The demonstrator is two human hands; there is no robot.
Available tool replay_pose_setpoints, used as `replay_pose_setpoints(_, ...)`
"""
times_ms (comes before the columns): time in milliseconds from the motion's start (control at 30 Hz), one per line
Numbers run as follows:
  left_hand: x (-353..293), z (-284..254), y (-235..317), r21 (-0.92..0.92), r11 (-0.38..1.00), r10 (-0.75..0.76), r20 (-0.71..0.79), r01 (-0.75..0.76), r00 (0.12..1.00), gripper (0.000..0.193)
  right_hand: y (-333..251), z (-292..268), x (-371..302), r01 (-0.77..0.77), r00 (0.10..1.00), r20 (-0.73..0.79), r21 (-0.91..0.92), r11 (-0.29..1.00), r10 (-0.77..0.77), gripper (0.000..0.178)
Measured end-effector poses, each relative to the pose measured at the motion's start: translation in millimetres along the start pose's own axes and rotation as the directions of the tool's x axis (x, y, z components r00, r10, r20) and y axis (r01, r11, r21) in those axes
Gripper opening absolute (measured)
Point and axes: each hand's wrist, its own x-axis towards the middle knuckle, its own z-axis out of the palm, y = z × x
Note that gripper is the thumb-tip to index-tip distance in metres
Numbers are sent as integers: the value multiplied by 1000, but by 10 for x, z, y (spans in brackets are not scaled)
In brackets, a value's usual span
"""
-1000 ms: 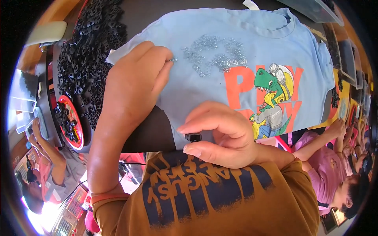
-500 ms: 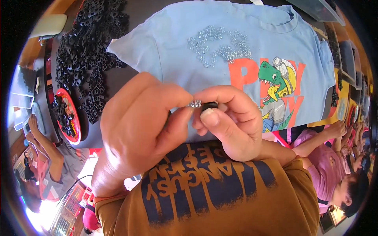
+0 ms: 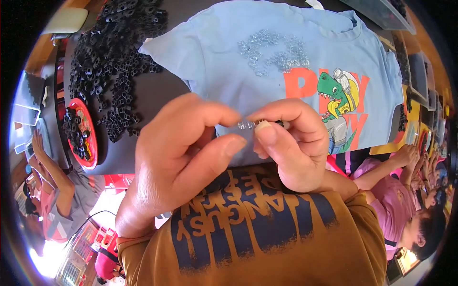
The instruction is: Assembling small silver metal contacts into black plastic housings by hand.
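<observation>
My right hand (image 3: 296,145) pinches a small black plastic part (image 3: 280,125) between thumb and fingers, which cover most of it. From the left side of that pinch a small clear or silvery coil spring (image 3: 244,125) sticks out. Close by on the left is my left hand (image 3: 183,145), its thumb and forefinger parted around the spring's free end, with nothing clearly held. Beneath the hands lies a light blue T-shirt (image 3: 214,62) spread on the dark table. A loose pile of similar coils (image 3: 257,50) rests on the shirt.
Black plastic parts (image 3: 119,71) heap across the table at the left. Beside them a red plate (image 3: 90,126) holds more of these parts. Clear plastic bins (image 3: 381,14) stand at the far right. People sit on both sides, one in a pink shirt (image 3: 393,207) at the right.
My left thumb and forefinger have come apart and let go of the spring, which stays at the right hand's fingertips. Both hands appear slightly further right in view.
</observation>
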Motion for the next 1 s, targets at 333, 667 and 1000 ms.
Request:
replay_pose_setpoints(333,-23,177,-66,189,952,282,-232,-242,931,15,-27,56,-9,11,1000,-2,-141,990,-11,14)
replay_pose_setpoints(667,-16,219,-131,291,889,440,-326,-354,837,26,-79,46,-30,-66,996,51,-159,985,75,14)
replay_pose_setpoints(1000,25,-263,189,155,943,333,-468,-295,818,12,-26,-38,-54,5,997,-67,-263,965,-24,18)
